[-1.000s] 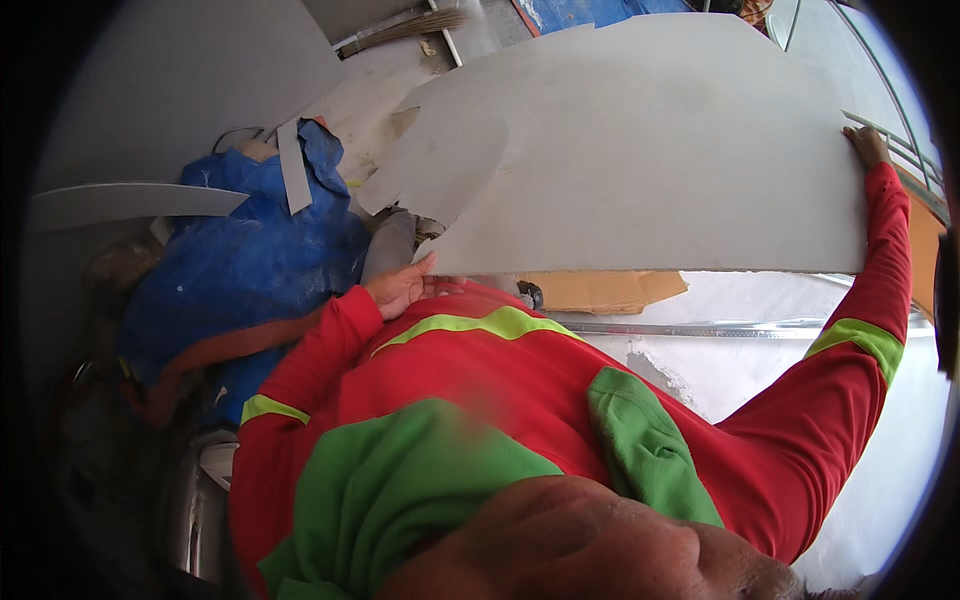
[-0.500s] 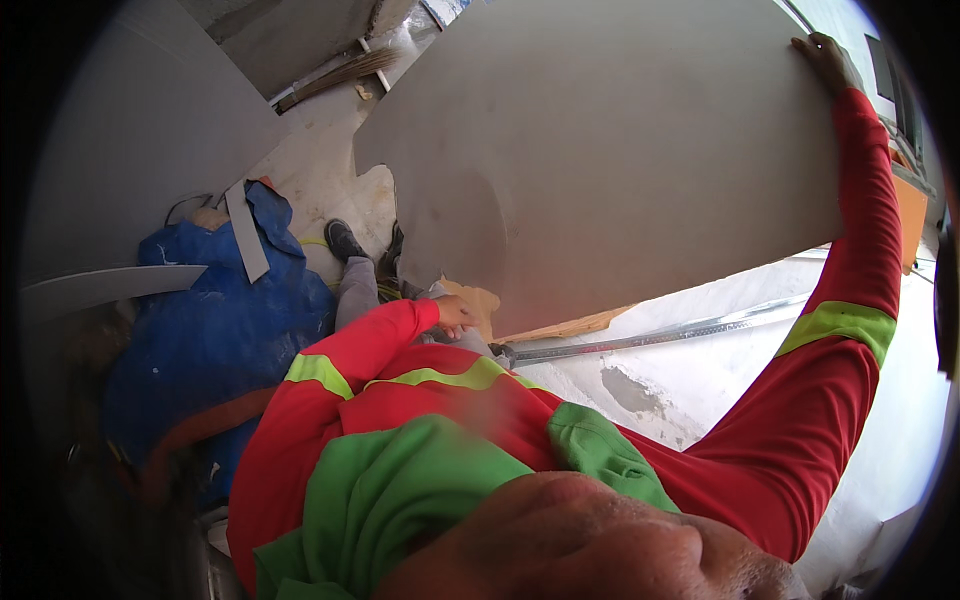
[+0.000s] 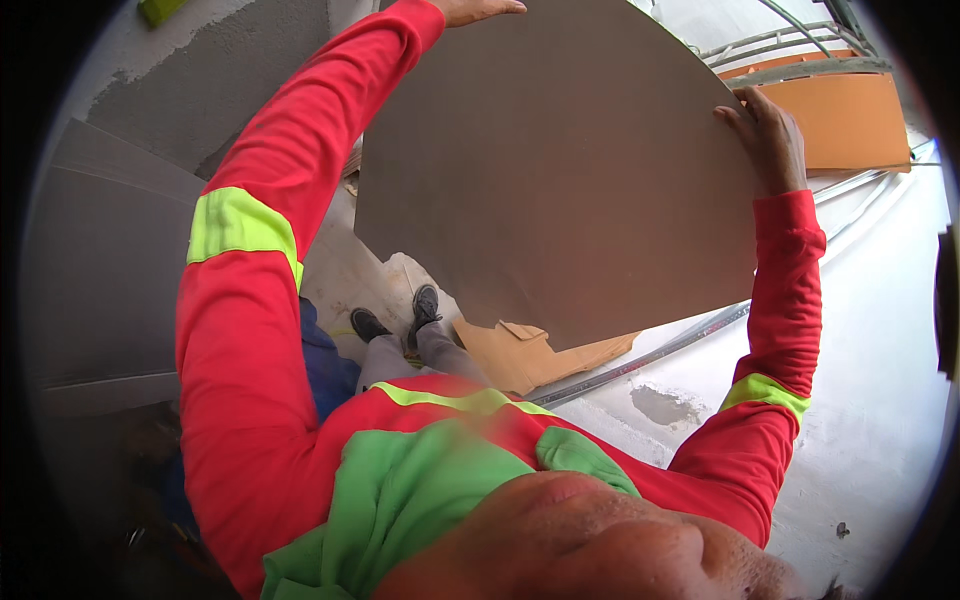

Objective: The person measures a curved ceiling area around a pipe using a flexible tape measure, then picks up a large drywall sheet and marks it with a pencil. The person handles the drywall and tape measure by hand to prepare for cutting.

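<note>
Pale Floor (image 3: 340,255) and Large Grey Board (image 3: 550,180): Position of Hands

Head view. Grey panels (image 3: 110,260) stand at the left side, and a white surface (image 3: 850,330) with a bare grey patch extends along the right. The large grey board occupies the upper centre, in front of the person and between the two raised arms.

Right hand (image 3: 775,145): grasping the board at its right edge, with the thumb against the near face. Left hand (image 3: 475,10): at the upper border of the picture, fingers extended over the board and partly cut off; whether it grips the board cannot be told.

Below the board, brown cardboard (image 3: 505,355) is partly covered by the board's lower corner; contact between the two cannot be confirmed. Beside the cardboard runs a metal channel (image 3: 650,362). Dark shoes (image 3: 425,303) are visible left of the cardboard. Blue sheeting (image 3: 325,365) lies beside the left sleeve (image 3: 250,340). An orange panel (image 3: 840,120) is located beyond the right hand.
</note>
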Action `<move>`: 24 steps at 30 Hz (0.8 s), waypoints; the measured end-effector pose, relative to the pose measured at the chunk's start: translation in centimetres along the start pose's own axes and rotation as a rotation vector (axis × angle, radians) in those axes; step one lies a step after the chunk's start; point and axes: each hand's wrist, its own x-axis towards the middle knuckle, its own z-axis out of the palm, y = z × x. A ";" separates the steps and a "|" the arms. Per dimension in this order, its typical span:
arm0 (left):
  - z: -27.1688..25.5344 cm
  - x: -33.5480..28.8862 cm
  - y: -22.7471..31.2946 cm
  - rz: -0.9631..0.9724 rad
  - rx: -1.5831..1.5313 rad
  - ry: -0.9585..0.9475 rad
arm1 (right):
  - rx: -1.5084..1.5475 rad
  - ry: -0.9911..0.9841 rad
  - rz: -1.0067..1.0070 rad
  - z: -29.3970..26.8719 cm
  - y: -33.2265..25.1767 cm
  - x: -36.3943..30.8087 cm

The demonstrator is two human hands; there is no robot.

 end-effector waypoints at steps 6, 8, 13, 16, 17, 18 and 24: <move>-2.7 7.3 -1.7 0.303 0.270 -0.573 | 0.147 0.077 0.029 -0.1 1.3 -10.7; -3.0 7.9 -1.4 0.244 0.353 -0.668 | 0.176 0.130 0.031 0.1 1.3 -13.0; -7.9 5.3 2.3 0.116 0.123 -0.974 | 0.298 0.162 0.065 -0.3 1.1 -18.0; -13.0 2.4 5.2 0.093 0.140 -1.058 | 0.303 0.175 0.025 -1.0 0.5 -19.1; -14.8 1.3 5.9 0.168 0.144 -1.025 | 0.299 0.181 0.005 -1.2 0.4 -19.1; -16.6 -0.3 6.5 0.230 0.142 -0.993 | 0.297 0.177 -0.023 -1.4 0.0 -18.9; -26.4 -7.0 10.5 -0.048 0.158 -1.223 | 0.365 0.140 -0.159 -2.3 -0.8 -14.3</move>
